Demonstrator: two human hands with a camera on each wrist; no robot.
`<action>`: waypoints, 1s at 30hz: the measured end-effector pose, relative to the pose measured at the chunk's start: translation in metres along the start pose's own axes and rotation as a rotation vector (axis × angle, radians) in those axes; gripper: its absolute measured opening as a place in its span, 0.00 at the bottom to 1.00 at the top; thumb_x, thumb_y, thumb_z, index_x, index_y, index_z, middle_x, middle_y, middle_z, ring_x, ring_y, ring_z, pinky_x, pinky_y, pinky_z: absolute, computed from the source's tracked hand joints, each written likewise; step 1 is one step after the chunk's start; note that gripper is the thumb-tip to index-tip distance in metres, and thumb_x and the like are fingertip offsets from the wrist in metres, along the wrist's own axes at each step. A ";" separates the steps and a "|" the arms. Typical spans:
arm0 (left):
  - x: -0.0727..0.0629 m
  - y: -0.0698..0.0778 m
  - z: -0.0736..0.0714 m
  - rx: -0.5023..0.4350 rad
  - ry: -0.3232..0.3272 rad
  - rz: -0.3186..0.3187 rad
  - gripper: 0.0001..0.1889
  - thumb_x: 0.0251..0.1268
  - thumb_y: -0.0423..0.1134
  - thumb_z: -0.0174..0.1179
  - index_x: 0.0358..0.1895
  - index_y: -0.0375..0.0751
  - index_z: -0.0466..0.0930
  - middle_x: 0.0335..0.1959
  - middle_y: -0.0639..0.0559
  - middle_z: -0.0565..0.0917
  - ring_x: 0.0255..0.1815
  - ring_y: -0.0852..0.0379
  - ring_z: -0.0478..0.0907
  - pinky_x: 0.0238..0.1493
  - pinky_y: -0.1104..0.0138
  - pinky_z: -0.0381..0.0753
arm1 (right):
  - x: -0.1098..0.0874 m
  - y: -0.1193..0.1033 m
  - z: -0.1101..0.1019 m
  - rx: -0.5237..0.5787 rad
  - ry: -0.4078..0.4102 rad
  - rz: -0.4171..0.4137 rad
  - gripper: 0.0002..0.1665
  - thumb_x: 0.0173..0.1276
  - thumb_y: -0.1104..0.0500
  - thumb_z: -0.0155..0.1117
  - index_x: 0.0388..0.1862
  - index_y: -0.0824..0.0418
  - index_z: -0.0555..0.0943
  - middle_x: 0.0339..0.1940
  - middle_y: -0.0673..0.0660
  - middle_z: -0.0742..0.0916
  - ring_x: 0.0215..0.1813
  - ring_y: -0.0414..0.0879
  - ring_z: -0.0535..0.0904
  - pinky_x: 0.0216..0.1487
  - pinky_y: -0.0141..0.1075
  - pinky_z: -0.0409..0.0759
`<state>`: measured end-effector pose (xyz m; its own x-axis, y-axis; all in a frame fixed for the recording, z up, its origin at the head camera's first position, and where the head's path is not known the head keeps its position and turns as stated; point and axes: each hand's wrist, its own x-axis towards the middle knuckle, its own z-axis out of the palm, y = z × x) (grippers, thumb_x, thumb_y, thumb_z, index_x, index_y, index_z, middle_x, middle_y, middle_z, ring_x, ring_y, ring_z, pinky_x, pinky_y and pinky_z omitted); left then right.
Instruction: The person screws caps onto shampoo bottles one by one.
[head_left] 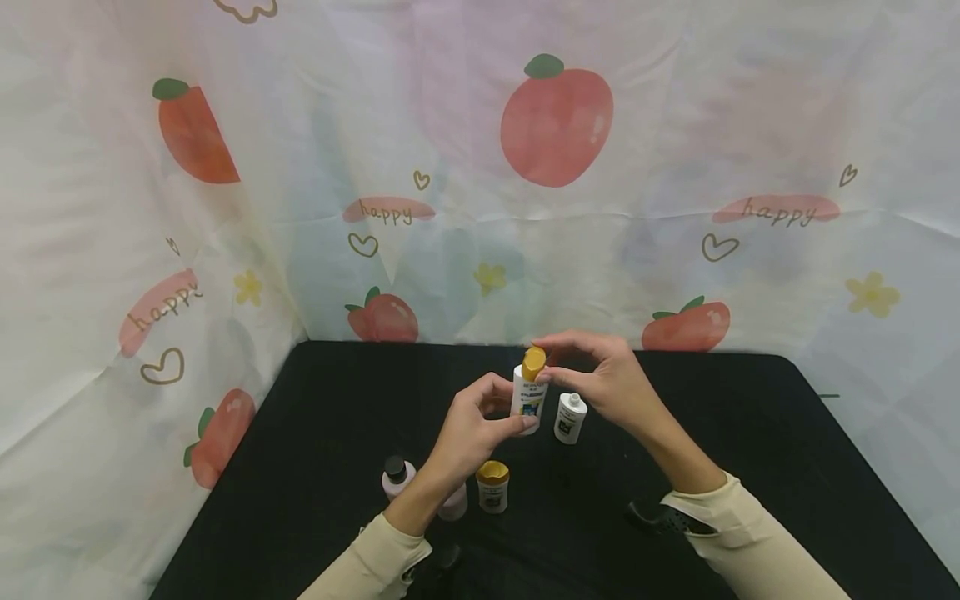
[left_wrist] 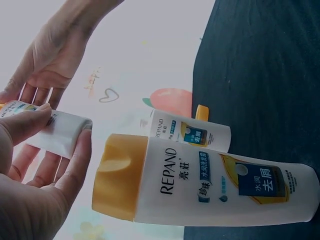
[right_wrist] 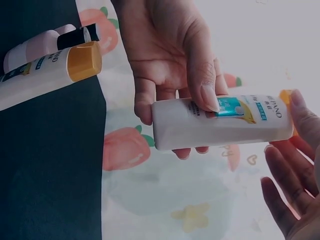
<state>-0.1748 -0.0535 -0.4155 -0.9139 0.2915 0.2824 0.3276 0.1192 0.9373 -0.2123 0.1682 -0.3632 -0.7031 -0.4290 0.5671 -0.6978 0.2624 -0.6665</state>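
Note:
My left hand [head_left: 474,423] holds a white shampoo bottle [head_left: 529,402] around its body, raised above the black table with its label showing. At the bottle's top, my right hand [head_left: 609,377] pinches the gold cap [head_left: 533,364] between thumb and fingers. Beside it stands a second white bottle [head_left: 570,418] with its narrow neck bare. In the left wrist view a loose gold cap [left_wrist: 202,112] shows behind that bottle. A third shampoo bottle [head_left: 492,487], its gold cap on, stands nearer to me, right of my left forearm.
A pale pink bottle with a black cap [head_left: 397,475] stands left of my left forearm, and another pink bottle [head_left: 453,504] is partly hidden by that arm. The black table [head_left: 337,400] ends at a curtain [head_left: 465,275] printed with fruit and hearts.

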 end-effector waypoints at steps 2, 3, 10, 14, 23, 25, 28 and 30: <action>0.000 0.000 0.000 0.000 0.004 -0.008 0.14 0.62 0.36 0.73 0.49 0.47 0.80 0.49 0.54 0.84 0.50 0.57 0.84 0.52 0.57 0.84 | -0.001 0.000 0.000 -0.003 0.006 0.003 0.22 0.62 0.68 0.75 0.56 0.57 0.86 0.50 0.50 0.89 0.50 0.39 0.85 0.49 0.34 0.84; -0.001 0.000 -0.001 0.001 0.007 -0.014 0.15 0.62 0.36 0.73 0.49 0.48 0.80 0.49 0.54 0.84 0.50 0.57 0.84 0.52 0.57 0.84 | -0.001 0.000 0.000 -0.003 0.008 0.003 0.22 0.62 0.68 0.74 0.55 0.55 0.86 0.50 0.50 0.89 0.50 0.39 0.85 0.50 0.33 0.84; -0.001 0.001 -0.004 0.009 0.015 -0.045 0.14 0.62 0.37 0.72 0.49 0.49 0.80 0.51 0.55 0.84 0.52 0.56 0.84 0.52 0.58 0.84 | -0.001 -0.002 -0.003 0.013 0.027 -0.021 0.20 0.62 0.68 0.74 0.52 0.53 0.87 0.48 0.49 0.89 0.50 0.43 0.86 0.52 0.34 0.84; 0.000 0.001 -0.005 -0.013 0.016 -0.060 0.15 0.62 0.37 0.72 0.49 0.48 0.80 0.51 0.54 0.85 0.52 0.55 0.84 0.50 0.58 0.86 | -0.001 -0.002 -0.005 0.017 0.032 -0.049 0.19 0.62 0.70 0.73 0.50 0.54 0.88 0.47 0.49 0.89 0.49 0.45 0.86 0.52 0.34 0.84; -0.001 0.000 -0.007 -0.028 -0.001 -0.049 0.14 0.62 0.36 0.72 0.49 0.46 0.81 0.51 0.52 0.85 0.52 0.54 0.84 0.50 0.60 0.86 | -0.001 -0.001 -0.005 0.050 0.037 -0.087 0.19 0.60 0.74 0.72 0.48 0.57 0.89 0.45 0.52 0.89 0.47 0.44 0.85 0.50 0.33 0.84; -0.001 0.000 -0.007 -0.028 -0.013 -0.045 0.14 0.62 0.36 0.72 0.49 0.46 0.81 0.51 0.52 0.85 0.52 0.54 0.84 0.49 0.60 0.86 | -0.001 0.000 -0.004 0.061 0.042 -0.087 0.19 0.60 0.75 0.72 0.48 0.58 0.89 0.45 0.53 0.89 0.47 0.44 0.85 0.50 0.32 0.83; -0.002 0.000 -0.008 -0.038 -0.036 -0.037 0.14 0.63 0.36 0.72 0.50 0.46 0.81 0.51 0.52 0.85 0.52 0.54 0.84 0.48 0.61 0.86 | -0.002 0.001 -0.003 0.077 0.044 -0.071 0.19 0.60 0.75 0.72 0.49 0.59 0.88 0.46 0.54 0.89 0.48 0.43 0.85 0.49 0.32 0.83; -0.002 0.000 -0.009 -0.040 -0.047 -0.030 0.14 0.63 0.36 0.72 0.50 0.46 0.81 0.51 0.52 0.86 0.51 0.54 0.85 0.48 0.62 0.86 | -0.002 0.002 -0.003 0.086 0.034 -0.059 0.20 0.61 0.75 0.71 0.51 0.60 0.87 0.47 0.54 0.88 0.49 0.43 0.85 0.50 0.32 0.84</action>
<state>-0.1752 -0.0623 -0.4145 -0.9105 0.3331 0.2450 0.2898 0.0912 0.9527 -0.2127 0.1720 -0.3648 -0.6664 -0.4112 0.6219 -0.7248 0.1616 -0.6698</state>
